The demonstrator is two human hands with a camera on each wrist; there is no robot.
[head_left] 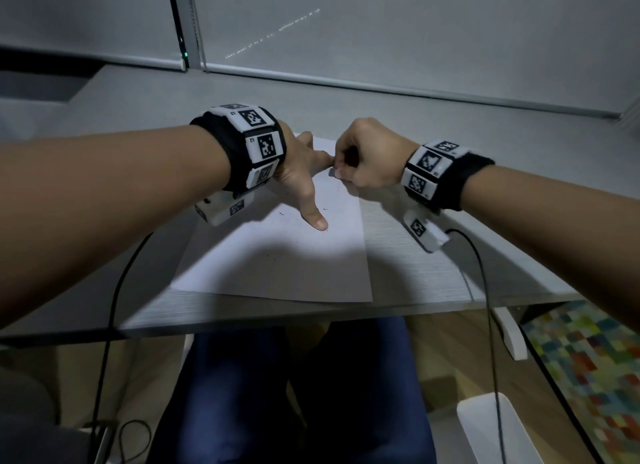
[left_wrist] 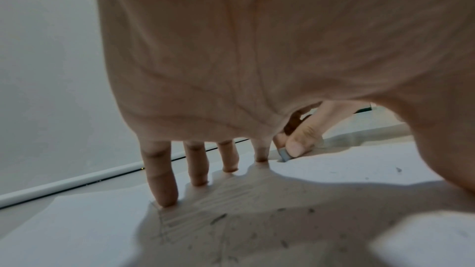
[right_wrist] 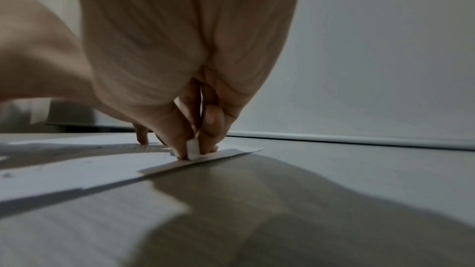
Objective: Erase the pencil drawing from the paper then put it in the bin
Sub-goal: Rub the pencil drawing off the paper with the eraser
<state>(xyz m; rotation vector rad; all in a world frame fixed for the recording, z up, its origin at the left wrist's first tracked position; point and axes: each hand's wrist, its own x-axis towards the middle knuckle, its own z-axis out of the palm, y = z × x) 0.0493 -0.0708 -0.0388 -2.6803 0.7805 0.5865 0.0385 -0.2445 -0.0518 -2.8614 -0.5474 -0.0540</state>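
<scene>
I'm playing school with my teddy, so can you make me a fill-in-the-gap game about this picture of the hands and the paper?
1. The right hand pinches a small white ____.
2. The left hand presses its spread fingers down on the ____.
3. The eraser touches the paper near its ____ edge.
4. The paper lies flat on the ____.

Missing words: eraser; paper; far; desk

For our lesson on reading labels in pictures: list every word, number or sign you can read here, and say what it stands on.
No words read clearly.
Left wristband: black-and-white square code markers, each with a tiny character beside it, too small to read.
Right wristband: similar markers, no legible text.
Paper: only faint pencil traces and eraser crumbs, no writing.
</scene>
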